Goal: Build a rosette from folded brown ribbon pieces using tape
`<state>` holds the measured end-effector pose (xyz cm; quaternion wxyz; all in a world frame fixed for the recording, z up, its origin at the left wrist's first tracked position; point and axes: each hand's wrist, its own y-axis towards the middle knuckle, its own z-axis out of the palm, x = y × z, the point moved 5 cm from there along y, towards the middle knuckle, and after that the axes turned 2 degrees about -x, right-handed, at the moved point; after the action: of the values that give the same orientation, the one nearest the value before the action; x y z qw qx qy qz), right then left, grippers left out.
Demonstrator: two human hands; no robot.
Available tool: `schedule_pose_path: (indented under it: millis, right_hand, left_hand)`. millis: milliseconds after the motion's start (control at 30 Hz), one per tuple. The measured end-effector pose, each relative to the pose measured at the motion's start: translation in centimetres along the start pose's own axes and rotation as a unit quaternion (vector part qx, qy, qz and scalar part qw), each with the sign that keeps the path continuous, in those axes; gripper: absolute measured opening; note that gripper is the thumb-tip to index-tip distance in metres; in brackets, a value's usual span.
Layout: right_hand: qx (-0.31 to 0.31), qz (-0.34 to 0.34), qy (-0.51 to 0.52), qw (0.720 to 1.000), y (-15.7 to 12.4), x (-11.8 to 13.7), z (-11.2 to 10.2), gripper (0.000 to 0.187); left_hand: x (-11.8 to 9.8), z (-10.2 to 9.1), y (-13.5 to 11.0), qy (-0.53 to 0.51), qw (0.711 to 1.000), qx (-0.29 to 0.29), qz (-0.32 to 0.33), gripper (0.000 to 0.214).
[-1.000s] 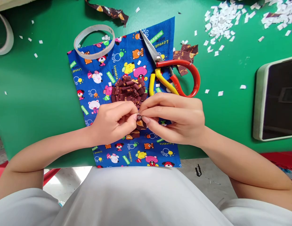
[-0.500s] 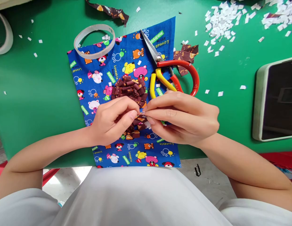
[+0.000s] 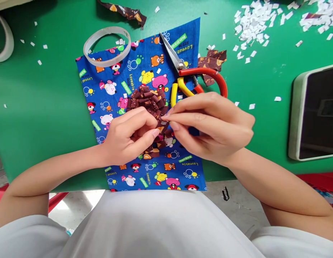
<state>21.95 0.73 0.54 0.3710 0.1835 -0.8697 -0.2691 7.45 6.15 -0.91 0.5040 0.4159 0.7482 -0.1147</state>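
Note:
On a blue cloth printed with cartoon animals (image 3: 151, 175) lies a heap of small dark-brown patterned pieces (image 3: 149, 98). My left hand (image 3: 131, 138) is closed low over the cloth, in front of the heap. Its thumb and forefinger pinch a small brown patterned piece (image 3: 163, 125), which bears a pale patch. Just to the right, my right hand (image 3: 212, 125) has its fingertips pressed together in a pinch above that piece; whatever is between them is too small to make out. More brown pieces (image 3: 151, 153) lie beneath my hands, partly hidden.
Scissors with red and yellow handles (image 3: 179, 64) lie beyond my right hand. A pale tape ring (image 3: 87, 53) rests on the cloth's far left corner. Brown scraps (image 3: 213, 62), white paper bits (image 3: 254, 27) and a dark-screened device (image 3: 317, 114) are on the green table (image 3: 48, 118).
My right hand has lifted slightly up and away from my left fingertips, uncovering the brown piece with the pale patch. My left hand has barely moved.

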Motion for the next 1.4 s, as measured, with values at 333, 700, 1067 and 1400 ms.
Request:
schedule_pose_path:
  millis: [333, 700, 1067, 1400]
  right_hand:
    - [-0.121, 0.109, -0.132, 0.978, 0.3, -6.9, -3.5, 0.023]
    - [-0.041, 0.206, -0.208, 0.955, -0.3, -11.0, -4.1, 0.017]
    - [-0.095, 0.13, -0.143, 0.977, 0.1, -7.6, -3.9, 0.018]
    - [0.016, 0.063, 0.01, 0.998, -0.3, -0.2, 0.6, 0.01]
  left_hand:
    - [0.1, 0.1, 0.0, 0.0, 1.0, -0.011, 0.016, 0.014]
    - [0.1, 0.2, 0.0, -0.001, 1.0, -0.01, 0.015, 0.015]
    - [0.2, 0.1, 0.1, -0.007, 1.0, -0.004, 0.013, 0.015]
    - [0.2, 0.0, 0.1, -0.004, 1.0, 0.005, 0.012, 0.011]
